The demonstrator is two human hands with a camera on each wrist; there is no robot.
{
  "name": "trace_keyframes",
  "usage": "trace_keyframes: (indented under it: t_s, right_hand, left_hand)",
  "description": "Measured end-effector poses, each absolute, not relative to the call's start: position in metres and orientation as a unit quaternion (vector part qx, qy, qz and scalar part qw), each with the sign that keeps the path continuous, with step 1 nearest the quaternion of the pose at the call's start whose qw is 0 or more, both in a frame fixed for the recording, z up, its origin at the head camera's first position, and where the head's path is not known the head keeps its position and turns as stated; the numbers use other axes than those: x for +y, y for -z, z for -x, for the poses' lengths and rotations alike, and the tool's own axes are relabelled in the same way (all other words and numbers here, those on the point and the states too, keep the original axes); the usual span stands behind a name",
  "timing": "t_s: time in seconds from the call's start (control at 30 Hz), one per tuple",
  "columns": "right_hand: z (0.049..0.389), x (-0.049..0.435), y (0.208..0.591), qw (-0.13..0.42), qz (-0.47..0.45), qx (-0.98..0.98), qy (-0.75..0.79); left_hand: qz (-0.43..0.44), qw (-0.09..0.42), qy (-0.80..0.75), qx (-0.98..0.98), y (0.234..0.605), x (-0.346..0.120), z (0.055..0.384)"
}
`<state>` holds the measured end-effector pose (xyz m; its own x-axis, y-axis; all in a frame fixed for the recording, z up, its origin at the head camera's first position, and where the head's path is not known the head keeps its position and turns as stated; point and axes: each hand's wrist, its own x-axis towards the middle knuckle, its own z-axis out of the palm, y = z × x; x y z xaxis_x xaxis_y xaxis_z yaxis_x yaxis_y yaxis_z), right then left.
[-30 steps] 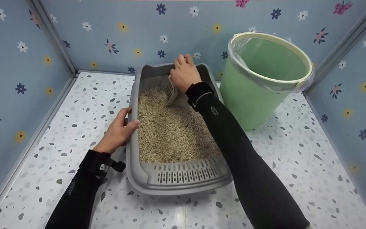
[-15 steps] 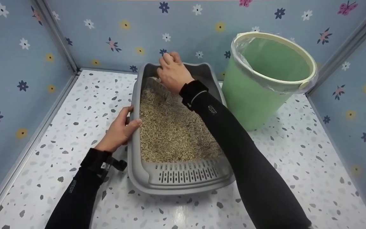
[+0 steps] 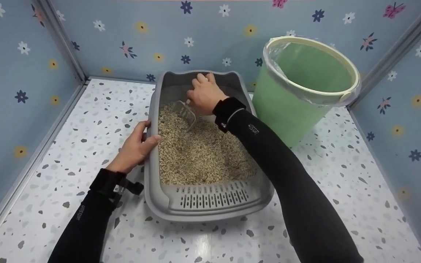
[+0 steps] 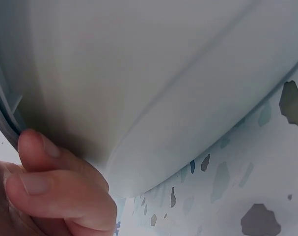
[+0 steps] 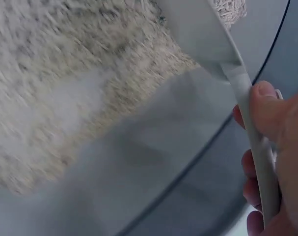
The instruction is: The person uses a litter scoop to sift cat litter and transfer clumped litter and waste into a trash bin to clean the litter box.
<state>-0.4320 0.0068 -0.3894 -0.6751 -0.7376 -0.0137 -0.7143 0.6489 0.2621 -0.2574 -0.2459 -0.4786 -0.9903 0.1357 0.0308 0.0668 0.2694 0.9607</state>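
A grey litter box (image 3: 210,215) with tan pellet litter (image 3: 203,157) inside stands on the floor. My left hand (image 3: 132,149) grips its left rim, thumb over the top. In the left wrist view, the curled fingers of that hand (image 4: 65,196) show below the rim, against the outer wall. Over the far part of the box, my right hand (image 3: 207,95) holds a slotted litter scoop (image 3: 185,113), tilted with its lower edge at the litter. The right wrist view has the fingers wrapped around the handle of the scoop (image 5: 203,39); the scoop's contents cannot be made out.
A green waste bin (image 3: 283,117) lined with a clear bag stands right of the box, close to its far right side. Flower-patterned walls (image 3: 210,22) enclose the back and both sides. The speckled white floor (image 3: 79,146) extends around the box.
My right hand swung left with the scoop, then came back slightly right and nearer. The scoop has turned, and litter at the far left has shifted. My left hand stays on the rim.
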Motion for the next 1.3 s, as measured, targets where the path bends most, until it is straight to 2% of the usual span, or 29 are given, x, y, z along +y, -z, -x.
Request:
trace_keyframes:
  t_s: [0.13, 0.23, 0.37, 0.6, 1.1, 1.3]
  right_hand:
    - [0.428, 0.019, 0.405, 0.012, -0.384, -0.922, 0.053]
    - [0.422, 0.023, 0.415, 0.007, -0.359, -0.933, 0.017]
    - [0.4, 0.021, 0.423, -0.004, -0.306, -0.952, 0.017]
    - [0.37, 0.022, 0.43, -0.071, -0.221, -0.971, -0.055]
    - [0.356, 0.036, 0.436, -0.193, -0.213, -0.935, -0.21]
    - [0.353, 0.034, 0.439, -0.198, -0.202, -0.929, -0.24]
  left_hand:
    - [-0.065, 0.026, -0.59, 0.804, 0.478, -0.246, 0.257]
    - [-0.066, 0.023, -0.59, 0.804, 0.478, -0.246, 0.258]
    - [-0.067, 0.026, -0.59, 0.804, 0.478, -0.246, 0.258]
    - [-0.066, 0.023, -0.593, 0.802, 0.476, -0.247, 0.259]
    - [-0.075, 0.03, -0.597, 0.798, 0.477, -0.244, 0.257]
    - [-0.073, 0.026, -0.596, 0.8, 0.48, -0.246, 0.257]
